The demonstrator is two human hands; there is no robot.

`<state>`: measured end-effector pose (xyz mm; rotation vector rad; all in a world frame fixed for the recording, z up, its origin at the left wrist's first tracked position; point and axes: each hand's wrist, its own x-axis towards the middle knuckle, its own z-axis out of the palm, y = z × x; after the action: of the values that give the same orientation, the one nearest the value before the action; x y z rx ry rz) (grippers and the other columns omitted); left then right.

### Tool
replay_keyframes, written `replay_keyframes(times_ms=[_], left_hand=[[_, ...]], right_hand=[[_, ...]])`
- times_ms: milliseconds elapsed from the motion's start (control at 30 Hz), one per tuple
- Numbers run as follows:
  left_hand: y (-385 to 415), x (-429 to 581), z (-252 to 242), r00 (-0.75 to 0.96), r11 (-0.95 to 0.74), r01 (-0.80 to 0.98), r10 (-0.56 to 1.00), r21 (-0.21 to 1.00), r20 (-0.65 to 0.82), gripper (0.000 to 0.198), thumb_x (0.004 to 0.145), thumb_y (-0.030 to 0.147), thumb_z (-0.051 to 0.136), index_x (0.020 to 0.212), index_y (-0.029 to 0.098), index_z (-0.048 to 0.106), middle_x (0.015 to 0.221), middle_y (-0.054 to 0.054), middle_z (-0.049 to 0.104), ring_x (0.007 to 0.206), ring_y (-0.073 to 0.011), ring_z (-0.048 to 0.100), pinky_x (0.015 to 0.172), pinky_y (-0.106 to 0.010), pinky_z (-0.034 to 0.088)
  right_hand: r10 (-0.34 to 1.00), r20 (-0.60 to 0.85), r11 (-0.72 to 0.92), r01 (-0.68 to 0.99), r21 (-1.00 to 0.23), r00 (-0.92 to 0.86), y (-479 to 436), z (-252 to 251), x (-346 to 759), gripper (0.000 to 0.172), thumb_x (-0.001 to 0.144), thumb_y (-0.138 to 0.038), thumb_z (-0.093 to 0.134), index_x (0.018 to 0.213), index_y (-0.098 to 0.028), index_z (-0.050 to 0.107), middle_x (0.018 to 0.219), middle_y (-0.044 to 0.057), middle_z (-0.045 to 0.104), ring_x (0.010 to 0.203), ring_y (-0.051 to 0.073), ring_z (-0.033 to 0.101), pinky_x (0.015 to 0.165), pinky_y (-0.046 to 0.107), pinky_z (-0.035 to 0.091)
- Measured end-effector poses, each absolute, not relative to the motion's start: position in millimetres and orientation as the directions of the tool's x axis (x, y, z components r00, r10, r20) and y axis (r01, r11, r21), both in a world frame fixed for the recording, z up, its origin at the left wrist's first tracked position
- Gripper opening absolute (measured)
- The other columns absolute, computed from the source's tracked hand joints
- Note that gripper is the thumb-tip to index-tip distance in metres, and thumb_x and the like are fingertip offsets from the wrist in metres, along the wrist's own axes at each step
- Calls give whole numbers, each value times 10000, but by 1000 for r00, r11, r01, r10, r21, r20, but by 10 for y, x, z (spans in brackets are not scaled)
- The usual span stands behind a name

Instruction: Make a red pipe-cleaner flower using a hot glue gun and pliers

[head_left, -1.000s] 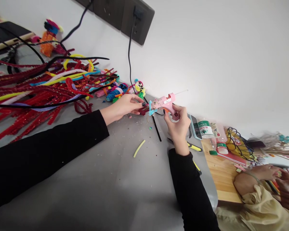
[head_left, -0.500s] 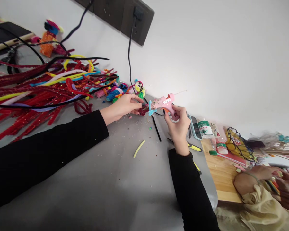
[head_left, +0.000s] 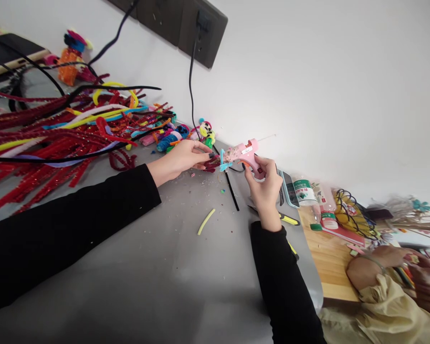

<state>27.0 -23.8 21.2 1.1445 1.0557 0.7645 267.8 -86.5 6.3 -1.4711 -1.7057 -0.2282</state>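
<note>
A pink glue gun (head_left: 250, 152) is held by its handle in my right hand (head_left: 266, 184), fingers wrapped round the grip. A thin glue stick end pokes out of its back, and its front points left. My left hand (head_left: 186, 159) pinches a dark red fuzzy pipe-cleaner piece (head_left: 212, 164) at the gun's nozzle end. Light-blue pipe cleaner (head_left: 222, 161) lies right at the nozzle; whether it is joined to the red piece I cannot tell. Below, a short yellow-green pipe-cleaner piece (head_left: 206, 221) rests on the grey tabletop (head_left: 172, 267).
Many red pipe cleaners (head_left: 50, 153) spread over the left side, with small pipe-cleaner figures (head_left: 174, 137) beside them. A black cord runs up to a wall socket (head_left: 204, 36). Right: a yellow cutter (head_left: 289, 219), a phone (head_left: 288, 188), a bottle (head_left: 306, 193) and a co-worker's arm (head_left: 367, 272).
Both hands, the glue gun and the red piece keep almost the same places. The whole view has shifted very slightly.
</note>
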Motion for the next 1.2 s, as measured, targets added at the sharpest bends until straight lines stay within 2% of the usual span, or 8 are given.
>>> replay_keyframes(times_ms=[267,467,600,833,1200], left_hand=[[-227,253,203,351,270,35,898,962,-265,163,875,145,751,1034,134,718,818,-67,734,660,-155,698,476,-227,434],[-219,251,213,341,262,18,906,965,-252,127,866,116,758,992,122,735,825,-65,743,646,-134,678,577,-241,509],[-233,255,243,344,279,19,900,960,-268,129,880,116,749,1008,119,733,833,-70,743,620,-134,669,512,-231,462],[-247,261,268,338,284,24,900,959,-275,88,890,97,733,974,120,725,875,-76,752,601,-115,659,496,-223,447],[-230,257,236,335,284,24,901,958,-276,109,875,98,740,979,130,737,896,-88,754,621,-144,684,462,-244,423]], right_hand=[[734,677,283,879,-383,59,-857,59,2697,304,905,-411,654,1107,-184,645,934,68,738,687,148,635,678,304,577],[740,670,278,881,-383,58,-865,61,2716,312,916,-404,645,1124,-173,649,941,78,743,699,149,640,674,299,573],[751,658,274,876,-396,63,-865,67,2729,309,922,-406,643,1121,-170,649,943,83,748,713,151,648,682,298,574],[761,644,268,871,-412,71,-865,68,2762,312,932,-416,646,1131,-175,645,998,105,759,789,172,684,716,313,593],[749,660,284,870,-403,61,-853,67,2791,306,944,-434,645,1116,-181,650,1001,107,761,823,187,712,727,325,617]])
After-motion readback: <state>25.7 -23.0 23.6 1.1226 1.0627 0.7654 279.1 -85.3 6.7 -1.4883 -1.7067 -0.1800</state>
